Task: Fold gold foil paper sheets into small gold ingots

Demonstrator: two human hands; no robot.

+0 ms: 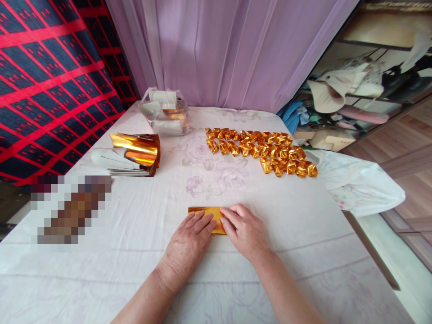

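A folded strip of gold foil paper (216,213) lies flat on the cloth in front of me. My left hand (193,234) rests on its left part, fingers stretched out and pressing it down. At the right end of the strip, my right hand (245,229) has its fingers bent, with thumb and fingertips closed at the paper's edge. The hands cover the strip's lower left corner and its right end. Farther back on the right, several folded gold foil pieces (266,148) stand in rows.
A curled stack of gold foil sheets (143,153) lies at the left, with a clear bag of rolls (165,112) behind it. A floral cloth (141,256) covers the table. A pixelated patch (74,209) hides something at the left. Cluttered shelves (351,90) stand at the right.
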